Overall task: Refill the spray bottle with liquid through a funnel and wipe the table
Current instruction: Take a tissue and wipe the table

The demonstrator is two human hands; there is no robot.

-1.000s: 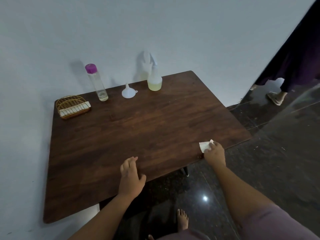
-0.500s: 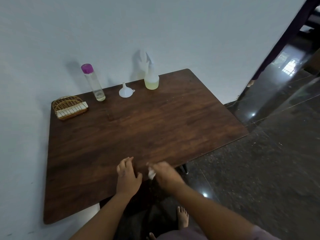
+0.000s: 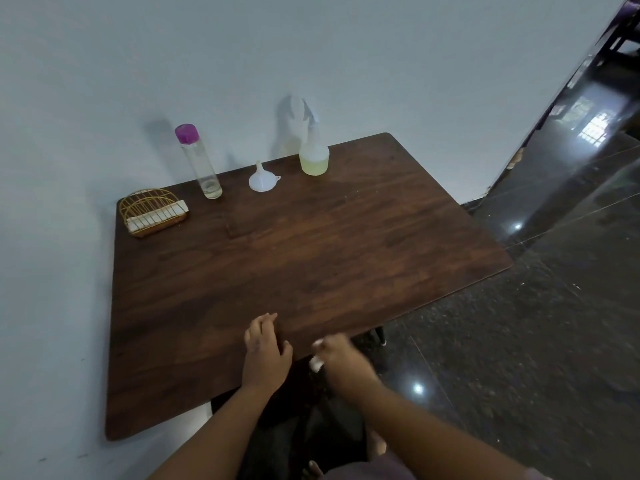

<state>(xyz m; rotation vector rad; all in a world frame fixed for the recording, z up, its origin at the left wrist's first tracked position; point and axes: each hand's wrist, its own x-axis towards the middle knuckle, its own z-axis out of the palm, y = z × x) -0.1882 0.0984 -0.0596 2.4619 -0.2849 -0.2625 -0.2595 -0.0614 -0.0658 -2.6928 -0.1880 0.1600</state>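
Right hand [image 3: 341,358] pinches a crumpled tissue [image 3: 316,362] at the table's [image 3: 311,265] near edge, while the left hand [image 3: 265,351] rests flat and relaxed on the wood just beside it. Far back by the wall stand the spray bottle [image 3: 313,150] (some yellowish liquid inside), the upended funnel [image 3: 261,180], the purple-capped bottle [image 3: 199,161] and the wire holder [image 3: 152,211]. The danger, I'd say: a long wiping sweep toward the back could knock over that tall bottle or send the light funnel skidding.

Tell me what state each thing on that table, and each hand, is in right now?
spray bottle: upright, capped, yellowish liquid low.
funnel: upside down, spout up.
purple-capped bottle: upright, nearly empty.
wire holder: holds white napkins.
left hand: resting on table.
right hand: gripping white tissue.
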